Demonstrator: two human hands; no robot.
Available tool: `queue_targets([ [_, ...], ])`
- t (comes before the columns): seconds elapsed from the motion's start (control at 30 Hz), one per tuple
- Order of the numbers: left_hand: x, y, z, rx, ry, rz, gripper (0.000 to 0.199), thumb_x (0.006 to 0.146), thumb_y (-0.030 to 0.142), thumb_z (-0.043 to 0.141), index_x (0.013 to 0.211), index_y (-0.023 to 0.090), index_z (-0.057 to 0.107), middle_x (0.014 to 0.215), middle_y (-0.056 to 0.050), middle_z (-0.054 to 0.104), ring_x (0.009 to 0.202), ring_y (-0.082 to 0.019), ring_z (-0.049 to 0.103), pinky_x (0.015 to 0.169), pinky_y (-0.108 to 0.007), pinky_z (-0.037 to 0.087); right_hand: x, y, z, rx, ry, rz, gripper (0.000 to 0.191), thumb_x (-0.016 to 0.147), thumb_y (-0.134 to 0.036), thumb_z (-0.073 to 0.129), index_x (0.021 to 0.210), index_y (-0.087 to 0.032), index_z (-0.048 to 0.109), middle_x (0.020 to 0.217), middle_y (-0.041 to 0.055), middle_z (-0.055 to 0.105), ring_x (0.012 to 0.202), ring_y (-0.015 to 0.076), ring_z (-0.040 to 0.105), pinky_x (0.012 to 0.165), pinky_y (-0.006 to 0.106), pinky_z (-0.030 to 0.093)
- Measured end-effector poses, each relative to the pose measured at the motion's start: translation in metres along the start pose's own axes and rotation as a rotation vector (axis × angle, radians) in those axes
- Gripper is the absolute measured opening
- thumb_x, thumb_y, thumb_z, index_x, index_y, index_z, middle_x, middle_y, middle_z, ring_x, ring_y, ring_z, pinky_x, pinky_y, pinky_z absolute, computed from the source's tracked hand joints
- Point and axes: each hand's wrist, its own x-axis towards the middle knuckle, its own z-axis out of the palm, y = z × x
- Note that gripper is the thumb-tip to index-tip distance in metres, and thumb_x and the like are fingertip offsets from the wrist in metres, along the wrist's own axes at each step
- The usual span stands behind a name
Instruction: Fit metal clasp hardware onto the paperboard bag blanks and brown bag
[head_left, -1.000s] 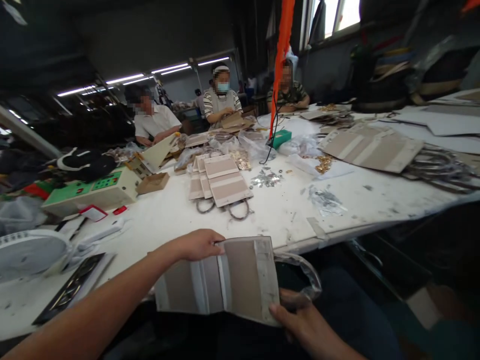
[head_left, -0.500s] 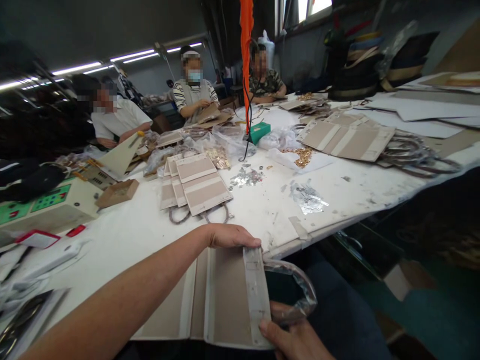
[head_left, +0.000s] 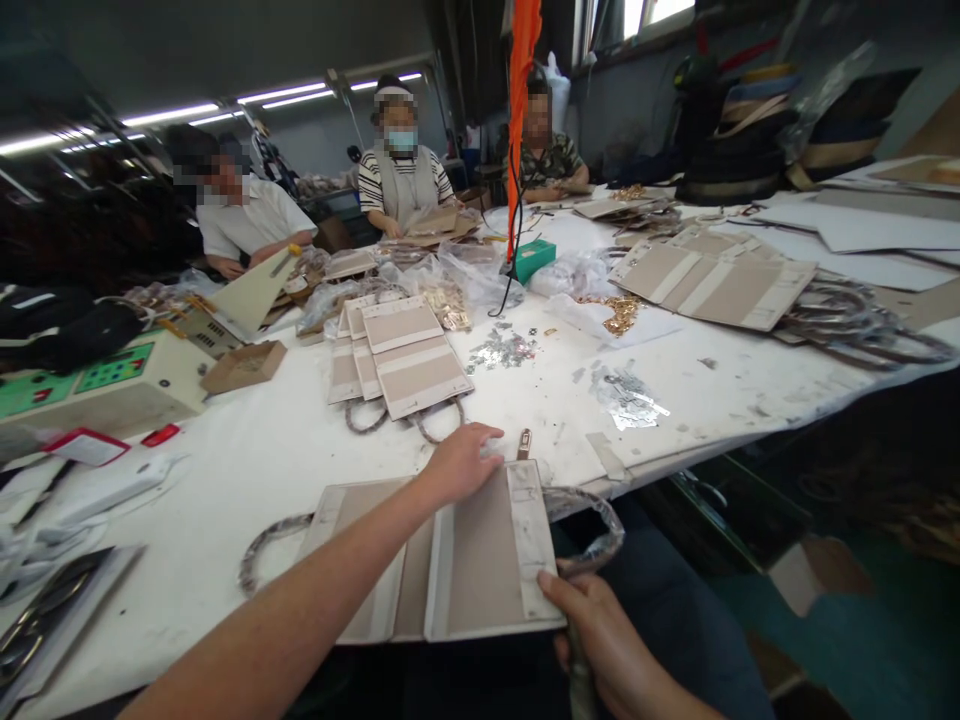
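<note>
A beige bag panel (head_left: 480, 560) with pale strips lies across the table's front edge. Plastic-wrapped loop handles stick out on both sides, a right handle (head_left: 604, 535) and a left handle (head_left: 274, 540). My right hand (head_left: 600, 625) grips the panel's near right corner, thumb on the pale strip and fingers underneath. Over the far edge hovers my left hand (head_left: 469, 462), its fingers apart and nothing visible in them. A small metal piece on a tab (head_left: 524, 444) juts from the far right corner. My left forearm covers part of the panel.
Similar bag panels (head_left: 416, 350) lie ahead, with a larger stack (head_left: 712, 280) at right. Loose silver metal pieces (head_left: 626, 395) and gold pieces (head_left: 622, 315) are scattered on the table. A machine (head_left: 112, 380) stands at left. Several co-workers sit across the table.
My left hand has let go of the panel's far right corner and moved left. The panel now sits flatter, its left handle and metal tab showing. My right hand still grips the near corner.
</note>
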Motion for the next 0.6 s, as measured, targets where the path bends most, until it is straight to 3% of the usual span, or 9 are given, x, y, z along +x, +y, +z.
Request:
queue_targets([
  [0.1, -0.031, -0.011, 0.026, 0.091, 0.191, 0.148, 0.033, 0.097, 0.026, 0.056, 0.126, 0.017, 0.069, 0.136, -0.012, 0.067, 0.134, -0.028, 0.055, 0.12, -0.045, 0.037, 0.01, 0.002, -0.009, -0.029, 0.078, 0.026, 0.064, 0.078, -0.079, 0.066, 0.065, -0.017, 0.057, 0.044, -0.0046, 0.043, 0.034, 0.0073, 0.037, 0.034, 0.018, 0.031],
  [0.2, -0.063, -0.016, 0.053, 0.217, 0.282, 0.298, 0.037, 0.099, 0.029, 0.056, 0.134, 0.021, 0.065, 0.141, -0.009, 0.065, 0.134, -0.026, 0.055, 0.119, -0.046, 0.039, 0.012, -0.004, -0.017, -0.102, 0.077, 0.025, 0.065, 0.08, -0.08, 0.062, 0.065, -0.017, 0.057, 0.043, -0.0035, 0.045, 0.034, 0.0084, 0.038, 0.035, 0.019, 0.032],
  [0.33, -0.079, -0.013, 0.075, 0.321, 0.306, 0.247, 0.047, 0.102, 0.031, 0.05, 0.148, 0.021, 0.054, 0.154, -0.009, 0.054, 0.142, -0.027, 0.048, 0.123, -0.048, 0.033, -0.007, -0.031, -0.033, -0.509, 0.029, -0.022, 0.064, 0.089, -0.075, 0.055, 0.065, -0.016, 0.063, 0.047, 0.0008, 0.053, 0.04, 0.0126, 0.047, 0.041, 0.023, 0.037],
  [0.47, -0.077, -0.012, 0.078, 0.359, 0.316, 0.24, 0.046, 0.103, 0.031, 0.048, 0.148, 0.023, 0.053, 0.154, -0.006, 0.055, 0.141, -0.027, 0.048, 0.122, -0.048, 0.035, -0.027, -0.079, -0.044, -1.006, 0.041, -0.356, 0.036, 0.094, -0.052, 0.062, 0.089, -0.021, 0.078, 0.086, 0.0056, 0.077, 0.081, 0.0242, 0.072, 0.073, 0.029, 0.054],
  [0.53, -0.077, -0.012, 0.076, 0.371, 0.309, 0.248, 0.046, 0.103, 0.03, 0.048, 0.148, 0.024, 0.052, 0.153, -0.005, 0.055, 0.14, -0.027, 0.048, 0.121, -0.047, 0.036, -0.021, -0.1, -0.039, -1.171, 0.13, -0.565, 0.029, 0.097, -0.046, 0.059, 0.105, -0.025, 0.078, 0.105, 0.0057, 0.078, 0.097, 0.0258, 0.072, 0.087, 0.032, 0.054],
  [0.6, -0.077, -0.01, 0.073, 0.391, 0.296, 0.247, 0.046, 0.104, 0.031, 0.046, 0.149, 0.024, 0.051, 0.153, -0.005, 0.055, 0.14, -0.027, 0.048, 0.121, -0.047, 0.036, -0.003, -0.113, -0.03, -1.346, 0.192, -0.698, 0.031, 0.099, -0.04, 0.056, 0.119, -0.025, 0.075, 0.113, 0.0068, 0.075, 0.1, 0.0256, 0.072, 0.088, 0.033, 0.054],
])
